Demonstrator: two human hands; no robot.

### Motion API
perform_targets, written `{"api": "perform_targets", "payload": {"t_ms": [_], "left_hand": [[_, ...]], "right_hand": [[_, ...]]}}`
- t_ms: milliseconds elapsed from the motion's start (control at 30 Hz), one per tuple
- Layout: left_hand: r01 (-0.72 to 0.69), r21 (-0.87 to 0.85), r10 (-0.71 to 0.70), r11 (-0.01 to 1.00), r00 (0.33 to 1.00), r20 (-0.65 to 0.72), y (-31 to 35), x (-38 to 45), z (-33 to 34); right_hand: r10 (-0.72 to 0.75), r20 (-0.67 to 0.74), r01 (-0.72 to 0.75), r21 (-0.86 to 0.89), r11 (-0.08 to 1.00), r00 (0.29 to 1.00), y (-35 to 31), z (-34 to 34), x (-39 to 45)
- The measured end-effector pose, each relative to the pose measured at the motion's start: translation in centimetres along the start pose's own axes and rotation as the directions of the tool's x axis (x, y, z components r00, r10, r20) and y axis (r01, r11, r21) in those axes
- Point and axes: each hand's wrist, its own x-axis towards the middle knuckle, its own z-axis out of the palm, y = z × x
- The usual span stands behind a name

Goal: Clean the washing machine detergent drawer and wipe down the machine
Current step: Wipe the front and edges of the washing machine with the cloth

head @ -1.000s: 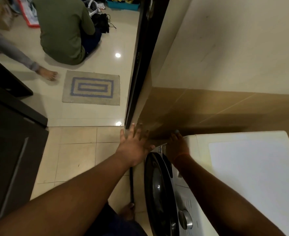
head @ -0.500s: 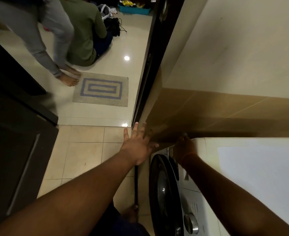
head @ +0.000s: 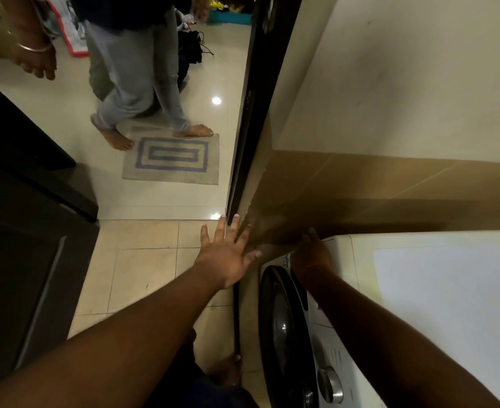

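The white washing machine (head: 437,293) fills the lower right, with its dark round door (head: 284,328) and a silver dial (head: 329,385) on the front. My right hand (head: 312,251) lies on the machine's far front corner, its fingertips lost in the shadow under the brown wall tiles. The detergent drawer cannot be made out there. My left hand (head: 228,254) is stretched out with spread fingers, just left of the machine, beside the wall corner and holding nothing.
A dark door frame (head: 251,113) runs up from the wall corner. A dark cabinet (head: 21,260) stands at the left. Beyond the doorway lies a striped mat (head: 172,157); a person in grey trousers (head: 136,78) steps on it, and another person's hand (head: 36,57) shows at top left.
The person in grey trousers has walked onto the mat and closer to the doorway. My two hands have stayed at the machine's corner.
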Motion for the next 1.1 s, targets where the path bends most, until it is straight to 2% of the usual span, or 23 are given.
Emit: {"api": "perform_targets", "payload": {"t_ms": [33, 100, 200, 333, 467, 533, 567, 600, 667, 700, 833, 900, 933, 1033, 1100], "left_hand": [[-0.003, 0.001, 0.003, 1.000, 1.000, 0.005, 0.1, 0.0, 0.1], [0.000, -0.004, 0.000, 1.000, 1.000, 0.003, 0.2, 0.1, 0.1], [-0.008, -0.024, 0.008, 1.000, 1.000, -0.010, 0.6, 0.3, -0.7], [-0.027, -0.045, 0.026, 0.999, 1.000, -0.016, 1.3, 0.7, -1.5], [-0.054, -0.045, 0.054, 0.998, 0.999, -0.007, 2.0, 0.6, -1.6], [-0.040, -0.042, 0.040, 0.998, 0.999, -0.005, 1.3, 0.5, -1.5], [-0.019, -0.041, 0.019, 0.999, 1.000, -0.005, 0.7, 0.4, -1.5], [0.008, -0.043, -0.008, 0.999, 1.000, -0.002, 0.1, 0.4, -1.5], [0.053, -0.048, -0.053, 0.997, 0.999, 0.003, -0.7, 0.4, -1.6], [0.059, -0.047, -0.060, 0.997, 0.998, -0.004, -0.9, 0.5, -1.6], [0.031, -0.053, -0.032, 0.998, 0.999, -0.019, -0.3, 0.5, -1.8], [0.009, -0.052, -0.011, 0.999, 0.999, -0.040, 0.4, 0.5, -2.0], [-0.003, -0.048, 0.000, 0.999, 0.999, -0.046, 0.7, 0.5, -2.1], [-0.016, -0.047, 0.013, 0.999, 0.998, -0.058, 1.4, 0.7, -2.3], [-0.011, -0.046, 0.008, 0.999, 0.998, -0.059, 1.6, 0.8, -2.3]], "right_hand": [[0.013, 0.007, -0.013, 0.003, 1.000, 1.000, 0.4, 0.1, 0.0], [0.000, 0.006, 0.001, -0.097, 0.995, 1.000, 1.3, 0.1, -0.5], [-0.098, -0.078, 0.077, -0.240, 0.968, 0.992, 3.4, -0.8, -1.9], [-0.140, -0.134, 0.082, -0.369, 0.926, 0.981, 4.4, -1.6, -2.6], [-0.086, -0.157, 0.043, -0.264, 0.964, 0.984, 3.1, -1.0, -1.4], [-0.109, -0.152, 0.071, -0.239, 0.968, 0.982, 2.7, -0.3, -1.6], [-0.104, -0.139, 0.072, -0.221, 0.973, 0.985, 2.6, 0.5, -2.0], [-0.127, -0.067, 0.113, -0.182, 0.977, 0.990, 2.4, 1.0, -3.1], [-0.266, 0.044, 0.267, -0.298, 0.916, 0.963, 2.5, 2.1, -4.4], [-0.287, 0.069, 0.294, -0.330, 0.897, 0.955, 2.6, 1.8, -4.8], [-0.191, -0.147, 0.137, -0.314, 0.939, 0.971, 4.4, -0.7, -2.0], [-0.173, -0.209, 0.105, -0.299, 0.949, 0.962, 4.4, -0.6, -1.7], [-0.179, -0.198, 0.111, -0.311, 0.944, 0.964, 4.1, -0.1, -2.3], [-0.251, -0.006, 0.229, -0.379, 0.896, 0.968, 2.8, 2.3, -6.2], [-0.290, 0.020, 0.275, -0.388, 0.880, 0.957, 3.0, 2.1, -7.2]]}}
